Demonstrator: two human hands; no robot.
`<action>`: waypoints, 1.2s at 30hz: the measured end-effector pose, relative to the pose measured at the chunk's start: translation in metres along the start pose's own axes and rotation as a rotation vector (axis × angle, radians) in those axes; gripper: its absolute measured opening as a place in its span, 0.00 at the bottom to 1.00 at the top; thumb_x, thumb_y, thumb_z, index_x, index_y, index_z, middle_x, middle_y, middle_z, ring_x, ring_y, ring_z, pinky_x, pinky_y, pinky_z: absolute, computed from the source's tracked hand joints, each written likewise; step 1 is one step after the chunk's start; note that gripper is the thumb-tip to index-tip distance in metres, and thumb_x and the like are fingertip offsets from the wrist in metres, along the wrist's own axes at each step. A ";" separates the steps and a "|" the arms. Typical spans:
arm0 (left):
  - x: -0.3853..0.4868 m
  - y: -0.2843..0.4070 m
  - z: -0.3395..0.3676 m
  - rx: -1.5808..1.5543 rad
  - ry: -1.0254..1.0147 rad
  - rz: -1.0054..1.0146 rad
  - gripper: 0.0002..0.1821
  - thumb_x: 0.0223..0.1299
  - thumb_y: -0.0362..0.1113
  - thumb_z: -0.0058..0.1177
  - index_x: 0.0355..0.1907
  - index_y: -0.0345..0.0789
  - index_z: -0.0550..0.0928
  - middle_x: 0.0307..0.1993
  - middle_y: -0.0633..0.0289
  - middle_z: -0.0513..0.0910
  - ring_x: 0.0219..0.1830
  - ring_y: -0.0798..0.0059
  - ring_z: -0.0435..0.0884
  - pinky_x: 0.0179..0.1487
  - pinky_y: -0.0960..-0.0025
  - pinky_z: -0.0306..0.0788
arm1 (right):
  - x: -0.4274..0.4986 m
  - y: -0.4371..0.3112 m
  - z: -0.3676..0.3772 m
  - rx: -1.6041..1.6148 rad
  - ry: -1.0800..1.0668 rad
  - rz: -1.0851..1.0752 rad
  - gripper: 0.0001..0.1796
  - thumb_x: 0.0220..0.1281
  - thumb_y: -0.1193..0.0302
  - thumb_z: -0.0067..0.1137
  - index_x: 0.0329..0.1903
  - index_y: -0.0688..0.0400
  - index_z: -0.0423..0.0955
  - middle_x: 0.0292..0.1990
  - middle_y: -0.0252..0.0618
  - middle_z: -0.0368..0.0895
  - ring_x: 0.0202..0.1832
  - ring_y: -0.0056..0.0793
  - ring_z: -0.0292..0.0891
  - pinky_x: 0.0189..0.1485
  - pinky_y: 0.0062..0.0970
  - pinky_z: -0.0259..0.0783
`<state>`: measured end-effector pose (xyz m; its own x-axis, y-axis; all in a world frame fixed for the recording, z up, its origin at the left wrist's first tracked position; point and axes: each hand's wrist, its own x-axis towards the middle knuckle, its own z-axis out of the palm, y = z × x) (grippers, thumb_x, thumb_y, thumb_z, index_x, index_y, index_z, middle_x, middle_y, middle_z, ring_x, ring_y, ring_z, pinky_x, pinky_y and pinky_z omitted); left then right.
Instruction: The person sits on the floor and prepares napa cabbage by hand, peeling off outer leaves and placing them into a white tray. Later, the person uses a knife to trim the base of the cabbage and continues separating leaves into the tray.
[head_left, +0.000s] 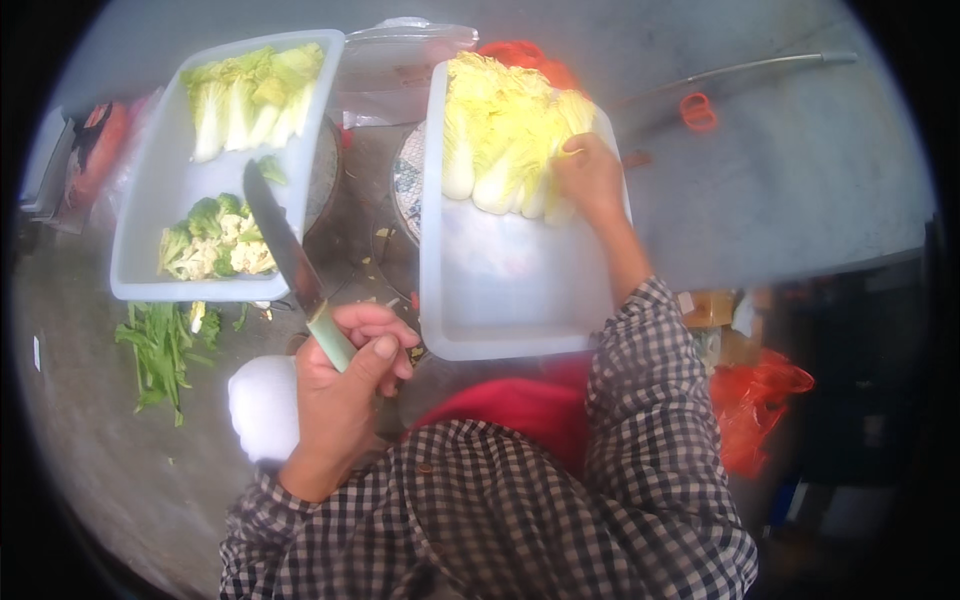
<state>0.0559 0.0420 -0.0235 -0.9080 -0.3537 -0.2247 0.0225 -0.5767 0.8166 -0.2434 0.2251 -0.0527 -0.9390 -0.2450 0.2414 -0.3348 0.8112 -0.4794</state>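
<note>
My left hand (341, 390) holds a knife by its pale green handle (331, 341), its dark blade (281, 238) pointing up and away over the edge of the left tray. My right hand (592, 176) reaches into the right translucent plastic tray (517, 315), its fingers curled on the rightmost napa cabbage (574, 116). More pale yellow napa cabbage pieces (491, 142) lie in a row there, white stems towards me. The left plastic tray (139, 225) holds greener cabbage pieces (240, 105) at its far end. Broccoli (206, 216) and cauliflower (251, 255) florets lie at its near end.
Loose green leaves (157, 352) lie on the floor below the left tray. Orange-handled scissors (697, 112) rest on a grey surface at right, with a thin rod (750, 66) beyond. A clear plastic bag (405, 67) lies between the trays' far ends. A red plastic bag (757, 405) is at right.
</note>
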 end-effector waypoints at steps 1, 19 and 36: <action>0.000 0.000 -0.001 -0.009 -0.004 0.000 0.09 0.62 0.29 0.51 0.44 0.31 0.75 0.35 0.60 0.82 0.29 0.83 0.76 0.29 0.84 0.67 | -0.001 0.005 -0.014 -0.108 -0.045 -0.035 0.13 0.53 0.68 0.58 0.40 0.61 0.77 0.28 0.48 0.81 0.32 0.42 0.78 0.37 0.32 0.72; -0.001 0.006 -0.002 -0.020 -0.073 -0.015 0.06 0.62 0.30 0.52 0.39 0.31 0.77 0.34 0.62 0.82 0.28 0.85 0.77 0.28 0.86 0.66 | -0.028 0.082 -0.001 -1.035 -0.401 -0.844 0.06 0.49 0.71 0.53 0.23 0.52 0.78 0.24 0.34 0.79 0.31 0.31 0.77 0.40 0.37 0.68; -0.004 0.004 -0.006 -0.044 -0.095 -0.002 0.07 0.62 0.31 0.53 0.40 0.31 0.77 0.34 0.61 0.82 0.28 0.85 0.77 0.28 0.86 0.66 | -0.028 0.081 -0.002 -1.199 -0.561 -0.700 0.06 0.54 0.70 0.50 0.28 0.49 0.78 0.25 0.34 0.81 0.32 0.31 0.79 0.38 0.35 0.67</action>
<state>0.0620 0.0364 -0.0223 -0.9434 -0.2825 -0.1736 0.0369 -0.6097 0.7918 -0.2442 0.2983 -0.0969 -0.6202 -0.6989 -0.3562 -0.7169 0.3207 0.6190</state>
